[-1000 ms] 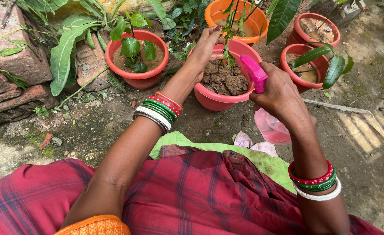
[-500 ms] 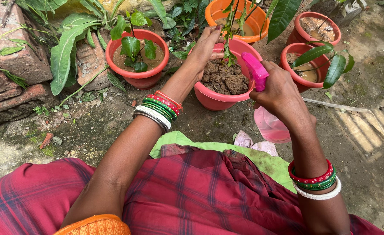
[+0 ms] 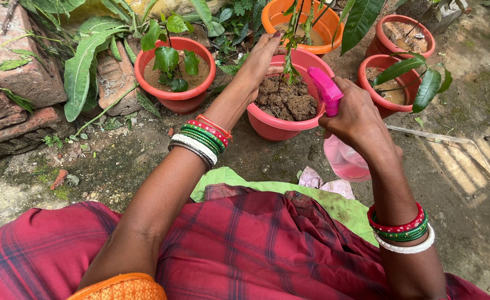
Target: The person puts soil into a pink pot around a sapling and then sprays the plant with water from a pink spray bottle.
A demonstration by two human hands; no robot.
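My right hand [image 3: 359, 119] grips a pink spray bottle [image 3: 342, 158]; its bright pink nozzle [image 3: 324, 89] points at the soil in a pink plastic pot [image 3: 275, 128] just in front of me. My left hand [image 3: 261, 58] reaches over that pot's far rim and holds the thin stem of the small plant [image 3: 288, 69] growing in it. The soil [image 3: 286, 100] in the pot is lumpy and dark. Both wrists carry red, green and white bangles.
Other pots stand around: a red one with a leafy plant [image 3: 175, 100] to the left, an orange one [image 3: 334, 30] behind, two red ones [image 3: 406, 53] on the right. Old bricks [image 3: 17, 100] lie at the left. The ground is bare damp earth.
The spray bottle has risen slightly and moved a little closer to the pot. My left hand stays on the stem.
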